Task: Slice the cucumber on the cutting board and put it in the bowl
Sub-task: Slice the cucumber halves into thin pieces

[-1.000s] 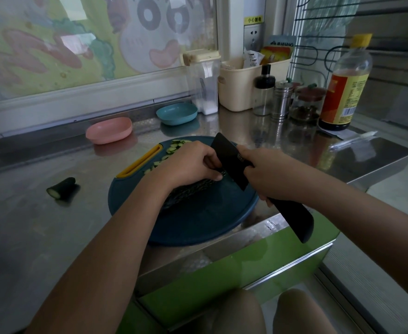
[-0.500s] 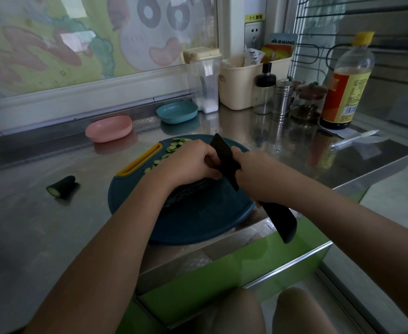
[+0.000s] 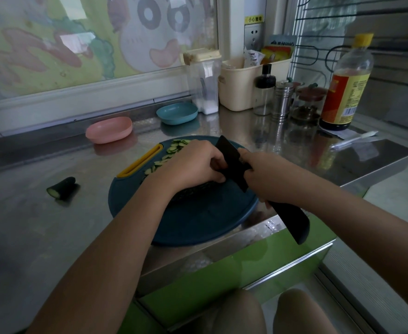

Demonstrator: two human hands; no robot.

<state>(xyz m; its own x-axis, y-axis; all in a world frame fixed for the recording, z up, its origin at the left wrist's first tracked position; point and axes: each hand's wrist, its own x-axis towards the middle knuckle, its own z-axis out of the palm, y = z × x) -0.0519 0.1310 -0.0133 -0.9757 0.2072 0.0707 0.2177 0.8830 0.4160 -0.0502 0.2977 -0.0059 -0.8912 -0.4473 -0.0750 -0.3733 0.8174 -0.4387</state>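
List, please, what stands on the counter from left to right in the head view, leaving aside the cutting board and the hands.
Cucumber stub → pink bowl → blue bowl → clear canister → cream bin → glass jar → sauce bottle.

Bare forearms (image 3: 116, 237), bare knees (image 3: 241, 312)

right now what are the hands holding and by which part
The right hand grips the knife at the front of its handle, by the blade; the left hand holds the cucumber from above.
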